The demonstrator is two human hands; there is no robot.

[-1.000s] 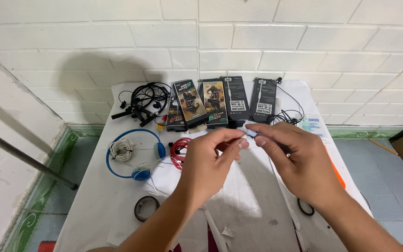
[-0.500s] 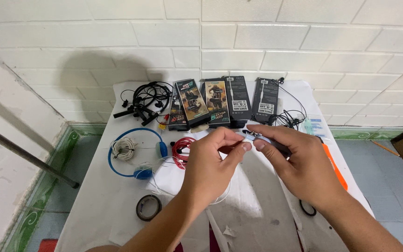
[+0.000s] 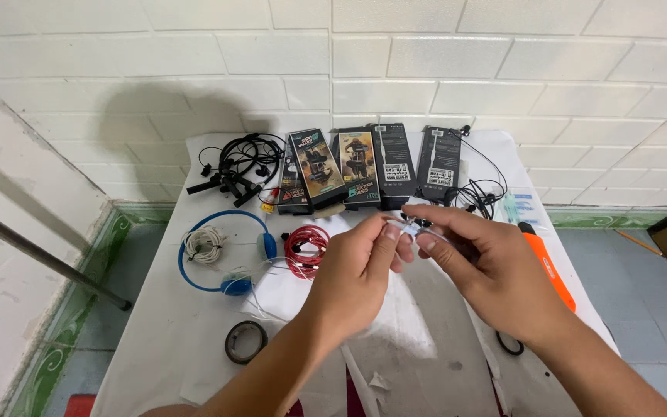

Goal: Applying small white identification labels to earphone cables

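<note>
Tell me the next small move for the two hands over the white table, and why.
Probably hold steady with the left hand and ease the small white piece along with the right hand: both hands pinch it between fingertips, above the table.

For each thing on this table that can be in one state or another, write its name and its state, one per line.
left hand: pinching a small white piece
right hand: pinching the same piece
blue headphones: lying flat
red cable: coiled
white cable: coiled
black cables: tangled
black boxes: closed, leaning on wall
tape roll: lying flat
</note>
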